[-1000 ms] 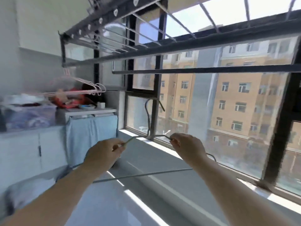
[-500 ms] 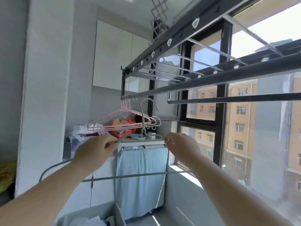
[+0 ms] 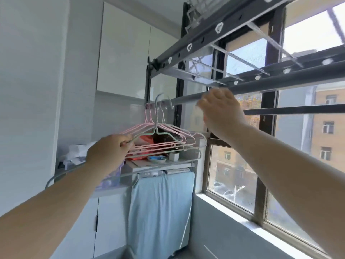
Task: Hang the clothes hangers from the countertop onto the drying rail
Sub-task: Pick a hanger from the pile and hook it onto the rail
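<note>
My left hand (image 3: 110, 150) grips the left shoulder of a pale green wire hanger (image 3: 156, 120). The hanger's hook is at the grey drying rail (image 3: 184, 100), near its left end; I cannot tell whether it rests on the rail. Its long bottom bar runs low behind my left forearm. Several pink hangers (image 3: 137, 128) hang from the same rail, just behind the green one. My right hand (image 3: 222, 111) is raised in front of the rail, to the right of the hook. Its fingers are loose and it holds nothing.
A dark rack frame (image 3: 186, 47) runs overhead, and a second dark rail (image 3: 289, 110) crosses the window. Below the hangers stands a shelf with a red-orange item (image 3: 144, 142) and a blue dish (image 3: 156, 158), over a light blue cloth (image 3: 160, 202). White cabinets are at the left.
Both hands lifted the green hanger from windowsill height up to the rail. My right hand let go of its shoulder and rose to the rail. The view swung up and left.
</note>
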The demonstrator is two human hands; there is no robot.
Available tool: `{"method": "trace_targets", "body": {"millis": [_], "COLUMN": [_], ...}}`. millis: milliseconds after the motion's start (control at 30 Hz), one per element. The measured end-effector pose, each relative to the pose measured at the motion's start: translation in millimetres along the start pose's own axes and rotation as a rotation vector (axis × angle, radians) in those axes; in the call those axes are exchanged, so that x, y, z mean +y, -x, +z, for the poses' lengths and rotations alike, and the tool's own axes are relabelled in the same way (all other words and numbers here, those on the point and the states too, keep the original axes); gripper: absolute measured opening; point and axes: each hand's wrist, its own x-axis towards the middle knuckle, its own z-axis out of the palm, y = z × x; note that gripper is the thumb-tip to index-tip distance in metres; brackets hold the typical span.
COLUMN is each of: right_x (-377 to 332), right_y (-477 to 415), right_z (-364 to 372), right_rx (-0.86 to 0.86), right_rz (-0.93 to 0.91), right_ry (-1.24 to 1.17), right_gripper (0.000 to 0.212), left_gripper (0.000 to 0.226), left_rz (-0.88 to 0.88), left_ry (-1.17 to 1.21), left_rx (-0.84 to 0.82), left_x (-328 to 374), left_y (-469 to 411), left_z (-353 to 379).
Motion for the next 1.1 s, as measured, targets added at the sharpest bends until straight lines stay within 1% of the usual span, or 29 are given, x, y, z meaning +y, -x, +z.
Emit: {"method": "trace_targets", "body": {"millis": [100,167,233,267,333,467,600,700,900,1100], "right_x": [-4.5,-6.0,-7.4,-8.3,-9.0,-8.1,-8.6,-8.8,-10.1,-13.7], "right_y": [-35.1,-50.6,-57.6,-59.4,-60.3,-55.9,-53.7,-51.0,-41.7,-37.2], "right_z": [2.3,3.3,5.5,6.4,10.0,15.5,16.5,19.3,22.0,17.3], "right_rx": [-0.061,-0.113,-0.158,-0.162,-0.148,-0.122,-0.091,-0.096,-0.137,-0.169], "right_rz": [0.103,0.191,0.254,0.274,0.28,0.26,0.253,0.269,0.283,0.284], "right_ry": [0.147,0.231,0.263,0.265,0.3,0.37,0.372,0.382,0.387,0.372], "right_gripper": [0.039,0.038,0.032,0.029,0.029,0.027,0.027,0.031,0.049,0.049], "left_gripper": [0.025,0.031,0.036,0.033,0.028,0.028,0.027,0.025,0.023,0.024], "left_rz": [0.028,0.065,0.087,0.094,0.113,0.173,0.205,0.212,0.179,0.173], "left_ry": [0.006,0.012,0.04,0.068,0.116,0.2,0.237,0.226,0.241,0.274], "left_rx": [-0.033,-0.041,-0.047,-0.048,-0.051,-0.103,-0.172,-0.179,-0.214,-0.228], "left_x": [-18.6,-25.1,-27.2,-26.9,-24.6,-18.4,-13.3,-12.4,-17.4,-19.2], "left_y": [-45.4,-73.8,-94.8,-103.4,-115.3,-126.7,-132.6,-133.8,-129.9,-123.9], "left_z": [12.4,20.7,30.1,35.0,44.6,64.4,78.7,85.0,89.8,88.4]}}
